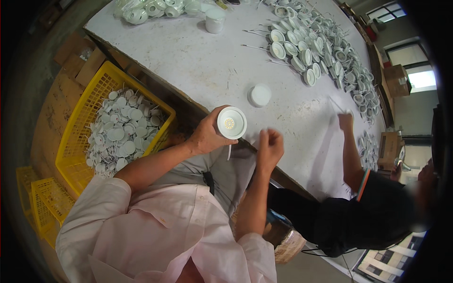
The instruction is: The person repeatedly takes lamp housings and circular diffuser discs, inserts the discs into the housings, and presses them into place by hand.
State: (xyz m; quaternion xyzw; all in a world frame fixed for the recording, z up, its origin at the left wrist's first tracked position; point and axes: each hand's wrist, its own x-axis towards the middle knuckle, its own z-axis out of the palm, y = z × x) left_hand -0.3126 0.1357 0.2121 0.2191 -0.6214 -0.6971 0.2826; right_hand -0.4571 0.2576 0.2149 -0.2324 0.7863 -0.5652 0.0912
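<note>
My left hand [209, 134] is closed around the rim of a white round downlight [238, 123]. Its open face is turned up, showing a ring of small yellowish LEDs inside, and a short white cable hangs below it. Just to the right, my right hand [270, 145] is raised over the table edge with its fingers curled together. It is apart from the downlight, and whatever it may pinch is hidden. On the table beyond my hands sits a small round stack of white translucent discs [259, 95].
A large heap of white downlights [306, 47] with cables covers the table's far right. Another white stack [214, 21] and a clear bag of white rings [151, 10] lie at the far edge. A yellow basket [66, 155] of white discs stands left. A co-worker's hand [346, 121] reaches in from the right.
</note>
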